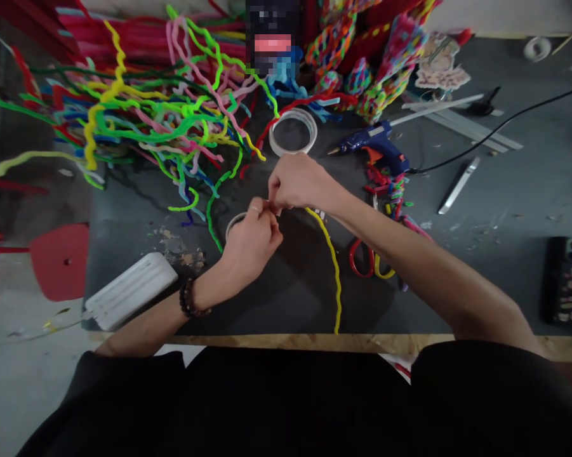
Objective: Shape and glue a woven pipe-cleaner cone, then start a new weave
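Our left hand [250, 244] and right hand [298, 184] pinch the yellow pipe cleaner [332, 266] together, fingers closed tight on its end. We should keep that grip firm, close beside the pale ring [233, 222], which is probably being wrapped.

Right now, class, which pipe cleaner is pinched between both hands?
The long yellow pipe cleaner, trailing to the table's front edge; the others lie heaped behind, untouched.

1. Left hand [251, 241] and right hand [298, 183] meet, pinching one end of a yellow pipe cleaner [332, 266].
2. A clear ring [234, 221] lies under the left hand on the table [505, 216].
3. A glue gun [375, 145] lies near.
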The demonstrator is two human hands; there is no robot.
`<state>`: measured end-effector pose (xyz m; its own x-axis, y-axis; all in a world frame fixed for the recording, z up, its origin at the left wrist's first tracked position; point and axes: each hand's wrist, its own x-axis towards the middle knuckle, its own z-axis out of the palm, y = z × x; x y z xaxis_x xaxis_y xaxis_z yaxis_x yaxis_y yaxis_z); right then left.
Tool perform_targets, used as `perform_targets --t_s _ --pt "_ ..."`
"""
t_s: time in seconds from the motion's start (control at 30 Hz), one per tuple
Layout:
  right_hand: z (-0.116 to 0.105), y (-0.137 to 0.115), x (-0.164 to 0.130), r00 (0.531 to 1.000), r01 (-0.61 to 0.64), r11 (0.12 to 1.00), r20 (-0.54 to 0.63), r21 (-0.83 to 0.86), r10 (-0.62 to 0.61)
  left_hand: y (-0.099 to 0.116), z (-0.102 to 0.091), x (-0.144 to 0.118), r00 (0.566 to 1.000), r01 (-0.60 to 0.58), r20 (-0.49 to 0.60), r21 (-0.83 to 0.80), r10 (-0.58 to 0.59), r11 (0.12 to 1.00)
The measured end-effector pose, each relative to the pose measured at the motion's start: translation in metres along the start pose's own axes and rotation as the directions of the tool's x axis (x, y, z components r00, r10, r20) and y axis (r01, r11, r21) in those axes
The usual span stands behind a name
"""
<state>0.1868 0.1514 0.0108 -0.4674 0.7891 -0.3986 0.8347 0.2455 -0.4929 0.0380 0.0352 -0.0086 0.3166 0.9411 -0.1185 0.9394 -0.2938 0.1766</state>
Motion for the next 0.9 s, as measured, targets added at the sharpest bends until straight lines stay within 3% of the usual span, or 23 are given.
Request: perform_targets --t_s 0.1,0.17,0.3,0.43,0.53,0.6,0.73,0.83,0.9 --pt "0.003 -0.003 -0.002 0.998 -0.046 0.998 -0.033 -0.032 0.045 0.007 -0.009 -0.013 0.998 -0.023 0.068 0.108 0.015 0.994" --pt "0.008 -0.004 -0.007 0.994 0.001 0.998 -0.112 -0.057 -0.007 0.007 -0.016 -0.021 0.999 -0.015 0.044 0.095 0.011 0.995" --pt "0.015 0.002 -0.025 0.930 0.136 0.991 -0.345 0.008 -0.125 -0.004 -0.023 -0.033 0.991 -0.088 -0.100 -0.038 0.084 0.995" --pt "0.018 0.016 -0.054 0.820 0.322 0.942 -0.526 0.093 -0.228 -0.015 -0.013 -0.041 0.929 -0.255 -0.309 -0.138 0.203 0.957" --pt "0.029 0.026 -0.077 0.752 0.555 0.824 -0.494 0.119 -0.435 -0.017 -0.003 -0.047 0.848 -0.448 -0.417 -0.232 0.328 0.864" --pt "0.039 0.031 -0.088 0.745 0.616 0.773 -0.431 0.151 -0.509 -0.014 0.001 -0.051 0.811 -0.525 -0.455 -0.288 0.367 0.801" --pt "0.050 0.039 -0.095 0.762 0.625 0.749 -0.381 0.220 -0.524 -0.005 0.007 -0.049 0.784 -0.536 -0.535 -0.330 0.314 0.777" --pt "0.051 0.042 -0.092 0.718 0.695 0.656 -0.322 0.293 -0.617 -0.003 0.016 -0.042 0.734 -0.566 -0.616 -0.319 0.287 0.760" --pt "0.051 0.043 -0.088 0.695 0.718 0.635 -0.345 0.286 -0.631 -0.006 0.025 -0.036 0.711 -0.566 -0.656 -0.319 0.253 0.761"
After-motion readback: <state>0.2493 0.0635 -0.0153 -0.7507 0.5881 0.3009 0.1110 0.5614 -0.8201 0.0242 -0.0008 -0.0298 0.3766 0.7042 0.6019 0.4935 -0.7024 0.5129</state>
